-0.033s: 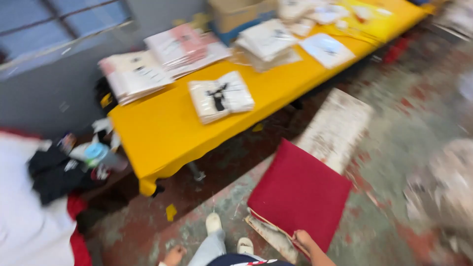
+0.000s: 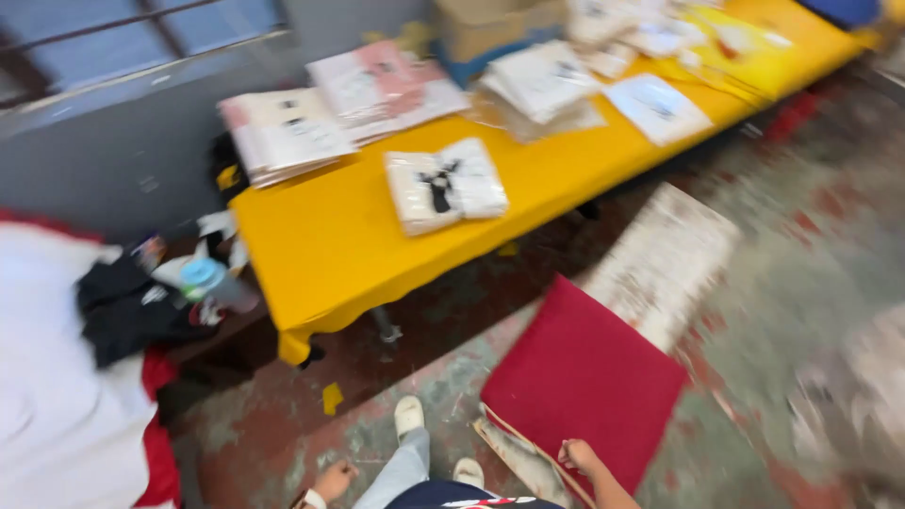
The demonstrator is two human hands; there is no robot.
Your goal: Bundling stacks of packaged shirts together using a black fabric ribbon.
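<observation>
- Far left, a white cloth with red trim (image 2: pixel 57 415) fills the corner, and dark clothing (image 2: pixel 127 306) lies against it with a pale blue-capped bottle (image 2: pixel 209 280) just beside.
- Near bottom, the left hand (image 2: pixel 333 481) hangs loosely curled and empty, apart from everything, over the worn floor (image 2: pixel 782 283).
- Two white shoes (image 2: pixel 408 415) show between the hands, pointing at the table.
- Behind, the long yellow table (image 2: pixel 330 236) runs off to the far right; a folded white garment with a dark print (image 2: pixel 445 186) sits near its left end, with stacks of flat packets (image 2: pixel 283 132) further back.
- Now the right hand (image 2: pixel 577 456): fingers closed on the near edge of the red board (image 2: pixel 584 377), which lies tilted on the floor right of the shoes.
- Just beyond it, a pale worn panel (image 2: pixel 665 259) lies touching the board's far corner.
</observation>
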